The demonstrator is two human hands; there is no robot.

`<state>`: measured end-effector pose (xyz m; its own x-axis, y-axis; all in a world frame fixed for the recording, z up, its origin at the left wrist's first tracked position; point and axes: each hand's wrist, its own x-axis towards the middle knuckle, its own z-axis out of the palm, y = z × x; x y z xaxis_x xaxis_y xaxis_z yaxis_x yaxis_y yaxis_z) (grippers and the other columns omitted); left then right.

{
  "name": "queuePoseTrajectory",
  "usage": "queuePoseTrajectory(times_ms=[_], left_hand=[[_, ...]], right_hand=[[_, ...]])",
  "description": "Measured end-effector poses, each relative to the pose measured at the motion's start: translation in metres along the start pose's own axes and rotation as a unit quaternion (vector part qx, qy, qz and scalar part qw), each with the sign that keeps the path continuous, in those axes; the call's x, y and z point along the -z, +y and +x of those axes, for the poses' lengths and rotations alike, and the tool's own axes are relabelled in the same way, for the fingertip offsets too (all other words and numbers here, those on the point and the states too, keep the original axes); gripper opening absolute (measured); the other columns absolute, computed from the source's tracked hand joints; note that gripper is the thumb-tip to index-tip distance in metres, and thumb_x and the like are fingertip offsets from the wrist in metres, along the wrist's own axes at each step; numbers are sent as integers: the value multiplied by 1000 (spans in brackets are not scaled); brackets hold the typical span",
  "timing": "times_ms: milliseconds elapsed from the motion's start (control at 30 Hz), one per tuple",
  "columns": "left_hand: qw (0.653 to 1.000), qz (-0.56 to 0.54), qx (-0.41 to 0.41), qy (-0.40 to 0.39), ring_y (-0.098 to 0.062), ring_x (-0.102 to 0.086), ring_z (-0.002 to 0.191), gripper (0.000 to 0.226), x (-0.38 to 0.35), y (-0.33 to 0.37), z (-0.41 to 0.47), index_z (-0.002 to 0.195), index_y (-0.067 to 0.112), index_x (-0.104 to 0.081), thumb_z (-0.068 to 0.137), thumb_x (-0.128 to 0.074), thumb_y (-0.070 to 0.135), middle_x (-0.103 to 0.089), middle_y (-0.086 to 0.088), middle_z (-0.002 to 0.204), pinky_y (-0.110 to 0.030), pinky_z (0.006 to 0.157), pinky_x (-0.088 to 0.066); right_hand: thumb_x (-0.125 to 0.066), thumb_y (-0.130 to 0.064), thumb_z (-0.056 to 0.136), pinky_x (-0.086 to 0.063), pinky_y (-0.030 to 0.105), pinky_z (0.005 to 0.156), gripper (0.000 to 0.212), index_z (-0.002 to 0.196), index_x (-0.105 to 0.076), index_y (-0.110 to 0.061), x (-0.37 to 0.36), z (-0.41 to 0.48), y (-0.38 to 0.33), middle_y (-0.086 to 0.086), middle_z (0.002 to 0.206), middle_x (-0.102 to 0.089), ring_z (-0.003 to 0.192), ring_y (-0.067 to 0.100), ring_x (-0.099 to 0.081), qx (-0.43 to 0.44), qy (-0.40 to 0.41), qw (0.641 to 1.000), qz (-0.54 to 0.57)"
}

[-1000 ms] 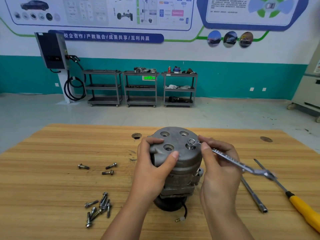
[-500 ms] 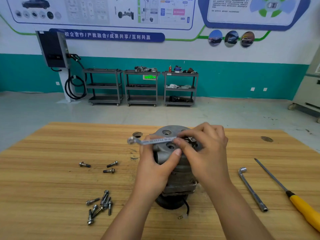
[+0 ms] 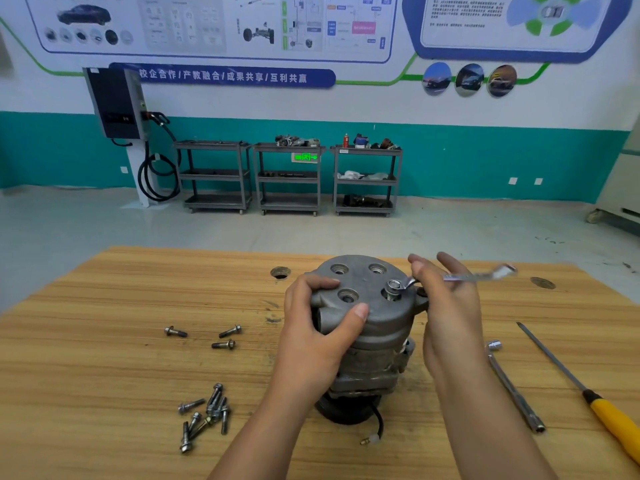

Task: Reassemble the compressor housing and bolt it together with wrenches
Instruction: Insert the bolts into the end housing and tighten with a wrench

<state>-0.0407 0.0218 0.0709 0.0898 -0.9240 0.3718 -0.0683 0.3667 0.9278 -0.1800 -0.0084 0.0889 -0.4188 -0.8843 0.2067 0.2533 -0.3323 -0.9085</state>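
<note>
The grey compressor housing (image 3: 374,317) stands upright on the wooden table (image 3: 104,341), its end cover facing up with several bolt holes. My left hand (image 3: 311,334) grips the cover's left side, thumb on top. One bolt (image 3: 394,288) sits in the right hole, threads still showing. A thin silver wrench (image 3: 464,277) has its ring end on that bolt head and points right. My right hand (image 3: 446,306) holds the wrench shank between thumb and fingers, right of the housing.
Three loose bolts (image 3: 221,336) lie left of the housing and a pile of several bolts (image 3: 207,414) sits nearer me. On the right lie an L-shaped socket wrench (image 3: 512,386) and a yellow-handled screwdriver (image 3: 609,417). Two holes (image 3: 280,272) pierce the tabletop.
The wrench handle swung from pointing right, across to the left over the cover, and now points right again on the same bolt. My left hand stayed on the cover.
</note>
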Motion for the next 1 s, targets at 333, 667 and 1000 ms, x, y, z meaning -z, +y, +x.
queuePoseTrajectory(times_ms=[333,667,1000], left_hand=[[1000,-4,4,-3,-25,-62,104,35,0,0,0,91,41,-51,63,-73,45,-56,-7,117,-49,88,-52],[999,35,-22,-1,-10,-59,100,36,1,-4,0,99,34,-51,68,-68,42,-57,-3,111,-26,84,-50],[1000,6,-9,-4,-21,-60,106,38,4,0,-2,91,44,-50,59,-68,54,-55,-5,119,-47,90,-51]], right_hand=[[-58,-18,88,-43,31,95,31,119,-61,-20,8,-55,36,-8,121,-61,115,15,-51,391,-25,896,-211],[-71,-37,75,-17,29,72,13,82,-75,-28,-16,-20,-9,-13,76,-51,86,10,-39,375,-57,828,-413],[-61,-39,77,-44,41,86,25,89,-67,-18,-11,22,-15,-1,93,-65,97,25,-57,14,-78,928,-363]])
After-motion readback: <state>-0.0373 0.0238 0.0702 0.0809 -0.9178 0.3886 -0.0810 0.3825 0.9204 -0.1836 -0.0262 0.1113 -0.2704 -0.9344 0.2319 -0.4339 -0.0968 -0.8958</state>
